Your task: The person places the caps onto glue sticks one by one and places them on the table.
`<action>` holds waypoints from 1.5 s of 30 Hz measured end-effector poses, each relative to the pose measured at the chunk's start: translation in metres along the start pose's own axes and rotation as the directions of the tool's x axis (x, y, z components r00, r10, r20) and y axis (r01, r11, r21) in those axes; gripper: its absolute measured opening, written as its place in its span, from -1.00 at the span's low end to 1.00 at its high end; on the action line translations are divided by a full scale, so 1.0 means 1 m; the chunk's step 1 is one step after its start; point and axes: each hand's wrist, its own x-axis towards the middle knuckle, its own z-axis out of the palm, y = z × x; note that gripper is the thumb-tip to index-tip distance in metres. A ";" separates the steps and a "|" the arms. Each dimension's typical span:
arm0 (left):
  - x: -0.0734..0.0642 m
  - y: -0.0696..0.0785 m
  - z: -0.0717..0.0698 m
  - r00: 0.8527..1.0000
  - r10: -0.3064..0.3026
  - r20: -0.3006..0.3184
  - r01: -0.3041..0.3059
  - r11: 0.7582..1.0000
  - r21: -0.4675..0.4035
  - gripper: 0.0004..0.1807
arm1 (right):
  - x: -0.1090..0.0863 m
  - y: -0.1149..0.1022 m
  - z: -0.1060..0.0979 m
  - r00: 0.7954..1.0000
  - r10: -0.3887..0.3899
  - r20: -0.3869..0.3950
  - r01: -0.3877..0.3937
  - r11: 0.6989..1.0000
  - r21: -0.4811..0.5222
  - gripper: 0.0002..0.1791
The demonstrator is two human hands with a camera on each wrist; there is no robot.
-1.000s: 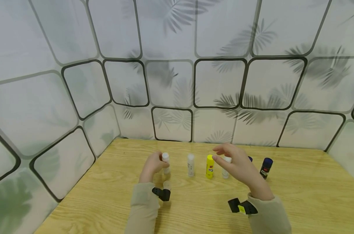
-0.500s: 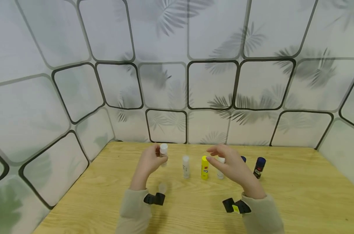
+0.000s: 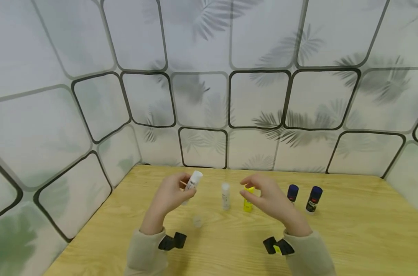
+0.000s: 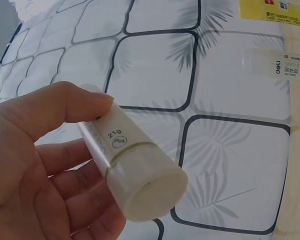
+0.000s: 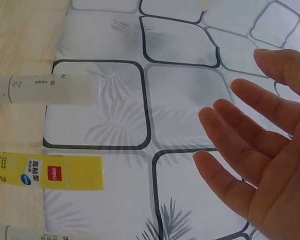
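Observation:
My left hand (image 3: 169, 196) holds a white glue stick (image 3: 194, 181) above the table, tilted with its upper end to the right. In the left wrist view the thumb presses on the glue stick (image 4: 135, 160), whose label reads 21g. The right hand (image 3: 269, 197) hovers with fingers apart and nothing in its grasp, partly covering a yellow glue stick (image 3: 248, 206) in the head view. That yellow stick and another white glue stick (image 5: 45, 89) show plainly in the right wrist view. A further white stick (image 5: 27, 233) is cut off at that view's lower edge.
Two dark-blue-capped glue sticks (image 3: 292, 193) stand right of my right hand. A translucent round piece (image 3: 197, 221) lies on the wooden table (image 3: 229, 245) nearer me. A patterned cloth (image 3: 202, 99) hangs behind and at the left.
My left hand has lifted the white glue stick off the table, drawn it left and tilted it. The right hand has shifted slightly left, in front of the yellow stick.

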 end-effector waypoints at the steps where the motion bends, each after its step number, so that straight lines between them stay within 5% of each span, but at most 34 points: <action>1: 0.000 0.001 -0.002 1.000 -0.007 0.004 0.007 1.000 0.002 -0.75 | 0.002 -0.001 0.003 1.000 -0.011 0.005 0.011 1.000 -0.003 -0.77; 7: -0.003 0.005 -0.011 1.000 -0.029 0.011 0.029 1.000 -0.003 -0.78 | 0.013 -0.008 0.023 0.997 -0.060 0.047 0.059 0.998 0.015 -0.78; 20: -0.009 0.002 -0.018 0.999 0.032 -0.034 -0.032 0.999 -0.012 -0.81 | 0.042 -0.018 0.085 0.973 -0.080 0.215 0.072 0.996 0.045 -0.77; 31: -0.008 0.003 -0.021 0.999 0.034 -0.034 -0.034 0.999 -0.011 -0.79 | 0.049 -0.015 0.122 0.913 -0.043 0.406 0.071 0.996 -0.054 -0.68; 37: -0.008 0.003 -0.020 0.999 0.043 -0.030 -0.044 0.999 -0.022 -0.78 | 0.045 -0.016 0.132 0.859 0.041 0.510 0.000 0.997 -0.080 -0.58; 45: -0.008 0.003 -0.019 0.999 0.037 -0.020 -0.038 0.999 -0.035 -0.78 | 0.040 -0.017 0.135 0.814 0.091 0.574 -0.063 0.996 -0.068 -0.60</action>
